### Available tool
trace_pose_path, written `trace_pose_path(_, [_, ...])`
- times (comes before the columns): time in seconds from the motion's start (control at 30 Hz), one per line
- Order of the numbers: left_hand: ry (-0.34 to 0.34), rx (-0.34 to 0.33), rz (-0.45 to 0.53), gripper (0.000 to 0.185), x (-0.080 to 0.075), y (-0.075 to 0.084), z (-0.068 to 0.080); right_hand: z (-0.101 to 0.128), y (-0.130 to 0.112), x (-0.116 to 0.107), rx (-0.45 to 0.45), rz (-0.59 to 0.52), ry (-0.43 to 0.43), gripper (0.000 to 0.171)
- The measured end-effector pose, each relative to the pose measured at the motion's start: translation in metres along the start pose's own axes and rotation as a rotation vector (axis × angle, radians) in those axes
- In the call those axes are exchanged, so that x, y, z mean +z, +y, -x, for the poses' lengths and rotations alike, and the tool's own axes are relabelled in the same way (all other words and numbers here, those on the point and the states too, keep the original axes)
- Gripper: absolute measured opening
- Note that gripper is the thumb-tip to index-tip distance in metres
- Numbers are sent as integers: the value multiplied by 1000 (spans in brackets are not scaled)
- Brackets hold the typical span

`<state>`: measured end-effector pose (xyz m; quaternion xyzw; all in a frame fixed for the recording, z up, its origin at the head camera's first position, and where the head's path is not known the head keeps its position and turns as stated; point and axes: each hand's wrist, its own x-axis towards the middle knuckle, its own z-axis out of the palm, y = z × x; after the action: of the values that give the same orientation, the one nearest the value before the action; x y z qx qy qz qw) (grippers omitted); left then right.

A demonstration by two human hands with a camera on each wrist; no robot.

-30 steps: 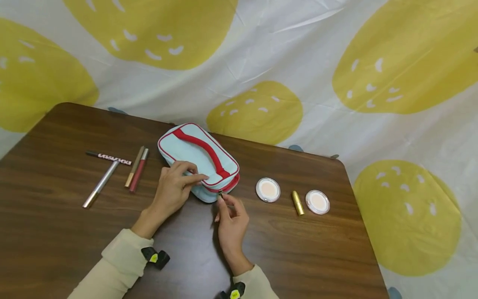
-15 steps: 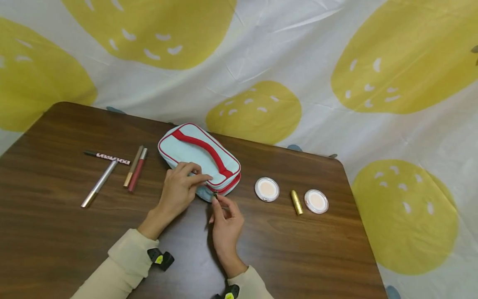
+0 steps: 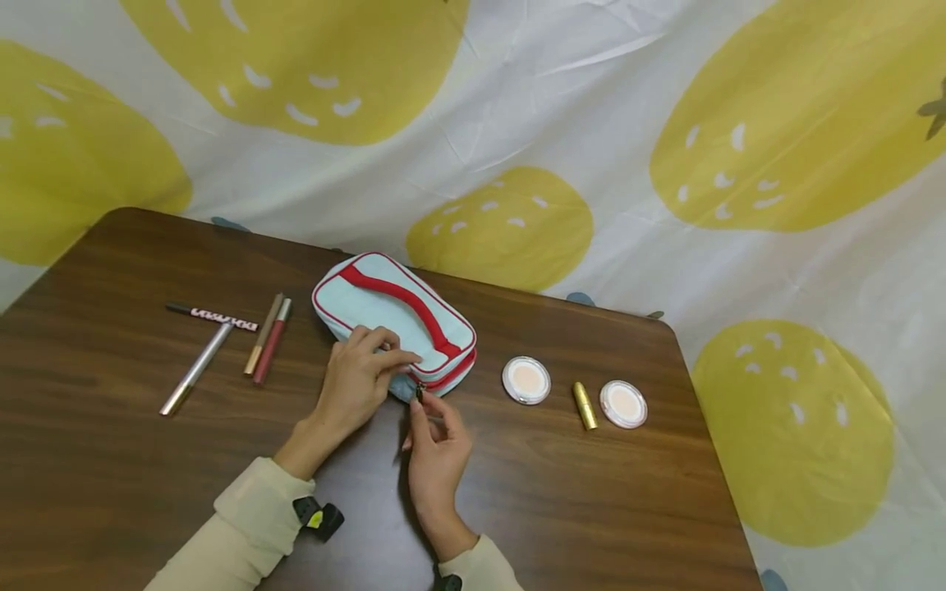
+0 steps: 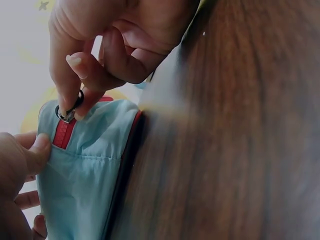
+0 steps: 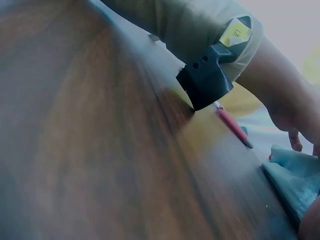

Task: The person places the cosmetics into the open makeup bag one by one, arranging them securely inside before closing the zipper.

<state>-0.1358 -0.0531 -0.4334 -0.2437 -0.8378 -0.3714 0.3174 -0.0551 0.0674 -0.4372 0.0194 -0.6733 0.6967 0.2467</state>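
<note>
I work at a dark wood bench (image 3: 111,492) with rounded corners; behind it hangs a white sheet (image 3: 636,107) printed with big yellow strawberries.

At the left lie four slim sticks: a patterned pen (image 3: 213,316), a silver pencil (image 3: 196,368), a gold pencil (image 3: 264,333) and a red pencil (image 3: 273,340), close together.

My left hand (image 3: 358,379) rests on the near end of the pouch (image 3: 392,316), its fingers curled over the edge in a steady grip. The pouch is pale blue with red trim and a red handle, lying flat near the bench's middle; its long axis runs from far left to near right, the zip corner towards me.

My right hand (image 3: 436,447) pinches the zip pull (image 4: 69,111) between thumb and forefinger at that corner.

Further right sit a compact (image 3: 526,380), a gold lipstick (image 3: 585,405) and a second compact (image 3: 624,404).
</note>
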Motion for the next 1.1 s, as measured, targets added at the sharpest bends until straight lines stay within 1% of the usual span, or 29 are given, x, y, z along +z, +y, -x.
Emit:
trace_pose_path(0.23, [3,8,10,16,2,4,1,6,32,-1,-36,0,-24,20])
trace_pose_path(0.33, [-9,7,9,16,4,6,1,5,33,0,-29,0,-27,20])
trace_pose_path(0.43, [-18,2,5,15,5,8,2,4,29,1,-27,3,-30,20])
trace_pose_path(0.7, [-22,-1,-2,13,3,8,7,6,4,6,-48,0,-61,17])
trace_pose_path(0.8, [-23,5,7,14,2,8,7,7,0,6,-18,51,-50,17])
trace_pose_path(0.97, [-49,19,21,15,2,7,8,9,-6,4,48,166,-21,17])
trace_pose_path(1.1, [-49,16,16,15,0,4,8,10,-7,6,55,177,-28,14])
